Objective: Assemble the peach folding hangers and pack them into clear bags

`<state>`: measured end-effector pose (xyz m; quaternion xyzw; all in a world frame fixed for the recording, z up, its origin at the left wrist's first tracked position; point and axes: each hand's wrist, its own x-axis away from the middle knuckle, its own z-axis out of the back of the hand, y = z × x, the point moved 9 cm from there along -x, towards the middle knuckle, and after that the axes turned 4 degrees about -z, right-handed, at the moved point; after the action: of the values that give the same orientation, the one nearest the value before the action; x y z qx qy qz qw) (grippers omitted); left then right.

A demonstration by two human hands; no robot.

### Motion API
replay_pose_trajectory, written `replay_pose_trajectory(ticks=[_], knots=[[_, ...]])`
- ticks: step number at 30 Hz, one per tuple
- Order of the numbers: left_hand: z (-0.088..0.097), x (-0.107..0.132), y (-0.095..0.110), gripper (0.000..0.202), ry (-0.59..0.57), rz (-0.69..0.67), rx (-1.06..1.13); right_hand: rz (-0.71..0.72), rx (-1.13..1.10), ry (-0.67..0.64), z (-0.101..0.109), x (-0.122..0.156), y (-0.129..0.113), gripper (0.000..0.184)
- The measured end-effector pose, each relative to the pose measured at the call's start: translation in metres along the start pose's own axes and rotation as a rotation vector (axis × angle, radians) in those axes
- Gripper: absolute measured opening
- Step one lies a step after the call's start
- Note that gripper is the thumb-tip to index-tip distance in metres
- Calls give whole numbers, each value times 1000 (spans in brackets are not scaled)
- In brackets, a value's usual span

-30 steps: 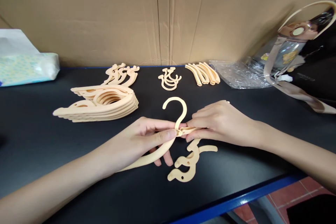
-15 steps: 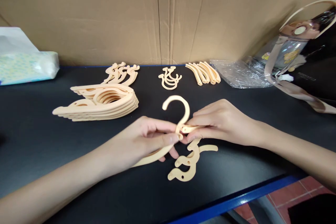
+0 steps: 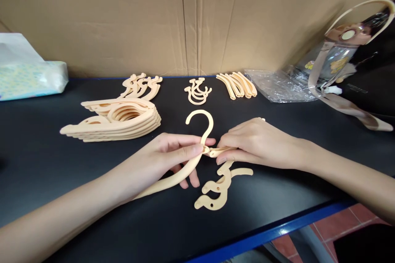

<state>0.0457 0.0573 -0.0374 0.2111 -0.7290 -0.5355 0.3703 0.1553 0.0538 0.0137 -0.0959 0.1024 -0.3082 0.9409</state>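
Between thumb and fingers, my left hand grips a cream plastic hanger piece: a hook stands up from the joint, and a curved arm runs down under my palm. My right hand is closed on another hanger arm, whose holed end points at that joint. Whether the two ends touch, I cannot tell. Below the right hand, a few loose curved pieces with holes overlap on the black table.
Stacked folded hangers lie at left. Along the back are curved arms, loose hooks, straighter arms and a clear plastic bag. A tissue pack sits far left; a strapped bottle stands right, before the cardboard wall.
My left hand has shifted slightly left with the hook piece, and its joint now shows apart from my right fingers. The right hand keeps its hold on the arm. The view has moved a little.
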Motion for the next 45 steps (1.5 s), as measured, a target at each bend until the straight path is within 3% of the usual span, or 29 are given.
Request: replay_pose_trajectory(ticks=[8,18,23,31,34,38,42,45], knots=[[-4,0,-1,27,-85,-13,-70,26,23,15,0,-1,-4,46],[-9,-3,6,23,-138,-132,-89,20,-7,34,1,-2,-5,45],[-8,-1,12,22,-77,-184,-162,-6,-84,61,3,-2,-4,39],[-2,-1,17,22,46,-293,-339,-169,-132,28,-3,-5,5,38],[6,-1,11,28,127,-333,-337,-301,-150,47,-1,-6,19,35],[15,3,5,39,224,-369,-418,-542,-115,193,17,7,61,31],[22,12,15,35,328,-443,-671,-671,-174,190,18,20,97,36],[23,18,25,30,404,-492,-923,-685,-126,155,15,21,105,40]])
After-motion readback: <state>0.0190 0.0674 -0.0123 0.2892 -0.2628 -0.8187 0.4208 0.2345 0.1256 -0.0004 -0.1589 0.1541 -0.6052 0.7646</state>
